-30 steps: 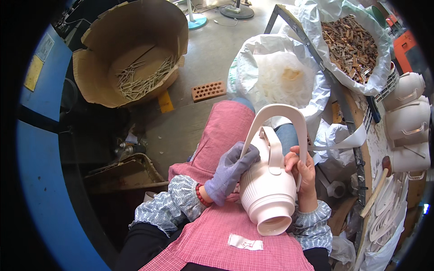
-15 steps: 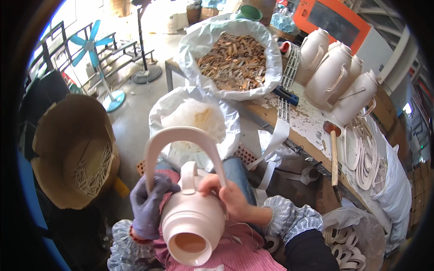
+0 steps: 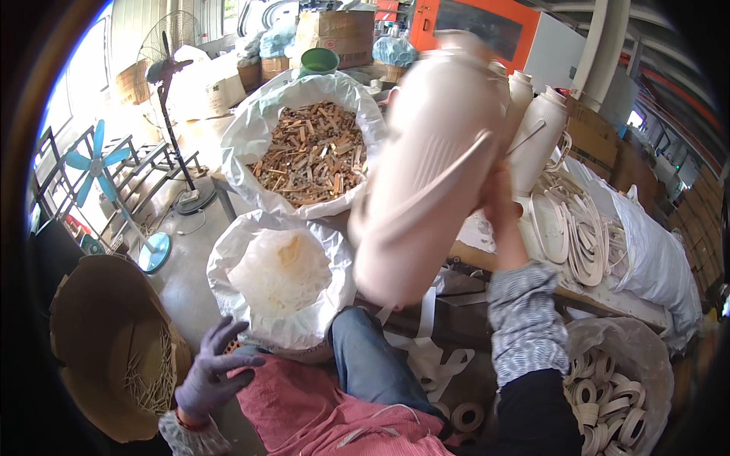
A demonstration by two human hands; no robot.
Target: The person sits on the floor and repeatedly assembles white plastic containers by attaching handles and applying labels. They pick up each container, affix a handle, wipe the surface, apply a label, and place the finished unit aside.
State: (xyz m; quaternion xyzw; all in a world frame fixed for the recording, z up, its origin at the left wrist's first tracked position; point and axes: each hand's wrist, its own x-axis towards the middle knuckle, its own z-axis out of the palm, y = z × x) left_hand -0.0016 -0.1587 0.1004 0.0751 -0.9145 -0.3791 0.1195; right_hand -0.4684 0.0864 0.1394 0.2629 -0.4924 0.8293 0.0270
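Observation:
A pale pink thermos jug casing (image 3: 437,152), ribbed and blurred by motion, is lifted in front of me above the near edge of the workbench. My right hand (image 3: 499,196) grips it from its right side; the jug hides most of the fingers. Its long carrying handle slants down across the body. Bare of any object, my gloved left hand (image 3: 211,374) is held over my left thigh with its fingers spread. More such jugs (image 3: 538,133) stand on the bench behind the lifted one.
A white-lined bag of brown scraps (image 3: 310,152) stands ahead, with a white sack of translucent material (image 3: 277,266) nearer. A cardboard box with thin sticks (image 3: 114,334) is at left. Handle strips (image 3: 582,228) lie on the bench; a bag of rings (image 3: 616,395) sits lower right.
The jug has gone from my lap up and to the right, turned upright with its mouth upward. My left hand has let go of the handle and moved left. The view has shifted rightward.

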